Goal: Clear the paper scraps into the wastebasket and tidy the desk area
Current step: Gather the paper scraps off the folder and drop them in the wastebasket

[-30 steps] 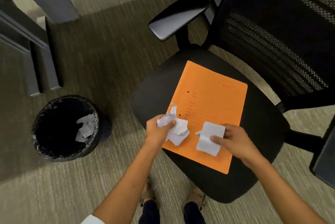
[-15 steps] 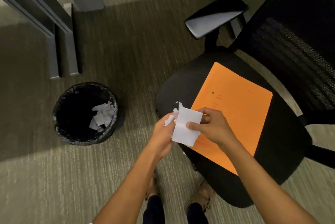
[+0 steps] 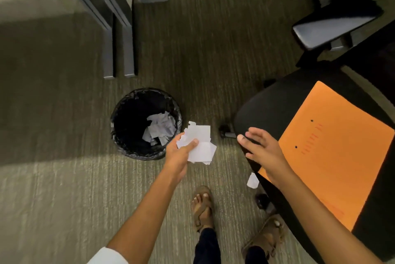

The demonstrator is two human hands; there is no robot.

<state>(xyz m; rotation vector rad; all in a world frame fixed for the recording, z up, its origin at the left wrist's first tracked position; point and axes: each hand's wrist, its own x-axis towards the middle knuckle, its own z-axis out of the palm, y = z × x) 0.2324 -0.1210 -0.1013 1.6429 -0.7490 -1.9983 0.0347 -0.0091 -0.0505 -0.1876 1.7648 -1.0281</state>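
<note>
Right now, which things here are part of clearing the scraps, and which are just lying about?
Part of the job:
paper scraps in left hand
wastebasket
stray scrap
right hand, empty

Just there:
orange folder
office chair
desk legs

Floor laid with ribbed olive-grey carpet (image 3: 64, 189), darker shadow band across the middle. Grey metal desk legs (image 3: 118, 35) at rear. Black office chair (image 3: 275, 103) at right, armrest (image 3: 333, 23) raised.

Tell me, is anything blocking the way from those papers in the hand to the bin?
Nothing visible does. The left hand holds the paper scraps just beside the wastebasket, whose open top is uncovered. One small scrap shows separately near the chair seat.
</note>
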